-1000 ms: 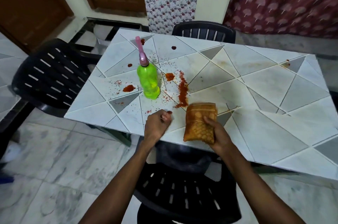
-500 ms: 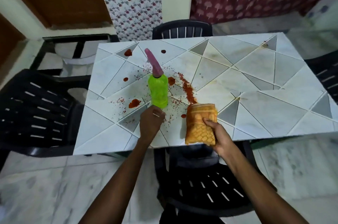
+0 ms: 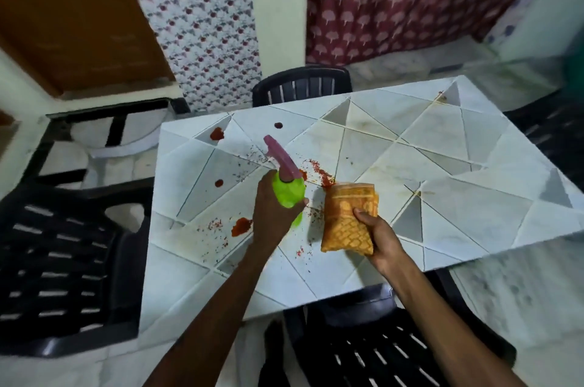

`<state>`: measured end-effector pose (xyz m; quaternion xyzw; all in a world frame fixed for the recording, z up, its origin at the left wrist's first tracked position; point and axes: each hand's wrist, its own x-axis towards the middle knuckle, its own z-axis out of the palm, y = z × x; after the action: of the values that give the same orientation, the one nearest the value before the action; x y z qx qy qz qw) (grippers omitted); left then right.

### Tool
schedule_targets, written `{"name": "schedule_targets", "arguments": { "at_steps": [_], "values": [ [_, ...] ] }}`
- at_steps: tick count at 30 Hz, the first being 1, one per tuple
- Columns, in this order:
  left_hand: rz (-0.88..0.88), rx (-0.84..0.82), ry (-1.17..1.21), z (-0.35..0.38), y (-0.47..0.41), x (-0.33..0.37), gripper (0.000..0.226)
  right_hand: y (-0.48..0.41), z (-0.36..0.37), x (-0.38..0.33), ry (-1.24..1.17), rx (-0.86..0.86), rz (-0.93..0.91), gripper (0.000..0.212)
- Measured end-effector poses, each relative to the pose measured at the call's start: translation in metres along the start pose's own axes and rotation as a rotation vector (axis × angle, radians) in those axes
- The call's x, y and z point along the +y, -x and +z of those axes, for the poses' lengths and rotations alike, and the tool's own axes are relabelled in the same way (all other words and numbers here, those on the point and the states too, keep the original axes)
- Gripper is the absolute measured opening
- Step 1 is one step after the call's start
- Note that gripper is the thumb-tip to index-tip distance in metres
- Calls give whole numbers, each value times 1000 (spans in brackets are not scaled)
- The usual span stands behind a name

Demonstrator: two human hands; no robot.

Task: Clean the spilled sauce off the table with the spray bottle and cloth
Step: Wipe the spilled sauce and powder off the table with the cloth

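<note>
Left hand [image 3: 274, 216]: closed around the lower body of the green spray bottle [image 3: 289, 193], fingers wrapped from the left, thumb tip showing on the right side of the plastic. Whether the bottle base is on the bench [image 3: 442, 171] or just above it cannot be told; the hand covers it.

Right hand [image 3: 380, 236]: clamped on the near right edge of the folded orange cloth [image 3: 349, 219], thumb on top, fingers underneath. Cloth lies flat on the bench just right of the bottle, long axis running from the near edge toward the far side.

Bottle: long axis leans up and to the far left. Pink spray head [image 3: 281, 159] points toward the far-left corner of the bench, away from the person.

Sauce [image 3: 241, 226]: red blot just left of the left wrist, a streak [image 3: 322, 174] running from behind the bottle to the cloth's far end, 3 smaller spots toward the far-left corner, fine specks scattered between.

Compared with 0.5 s ago: the left hand was then a loose fist at the foot of the bottle, not gripping; now it grasps the bottle, which leans more. Cloth and right hand keep the same hold. 1.0 s ago the left hand was well short of the bottle.

3 dark plastic chairs [image 3: 63, 260] stand at the left, far and near sides.
</note>
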<state>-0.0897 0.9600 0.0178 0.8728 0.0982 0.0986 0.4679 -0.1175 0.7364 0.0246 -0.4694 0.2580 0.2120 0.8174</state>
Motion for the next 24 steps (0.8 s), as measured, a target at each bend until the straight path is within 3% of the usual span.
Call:
{"name": "schedule_targets", "arguments": {
  "at_steps": [4,9,13,20,24],
  "values": [
    [47,-152,-40,-3,-20,9,59,2,5,0,-104,100,-68,24],
    [224,-254,-37,-9,-40,47,75,13,-9,5,-221,190,-156,52],
    [287,-357,67,17,-53,85,83,29,-34,0,-286,324,-168,34],
    [319,-583,175,122,-66,139,80,52,-96,-16,-421,468,-208,25],
    [358,-653,162,186,-71,166,78,48,-133,-27,-452,521,-227,33]
  ]
}}
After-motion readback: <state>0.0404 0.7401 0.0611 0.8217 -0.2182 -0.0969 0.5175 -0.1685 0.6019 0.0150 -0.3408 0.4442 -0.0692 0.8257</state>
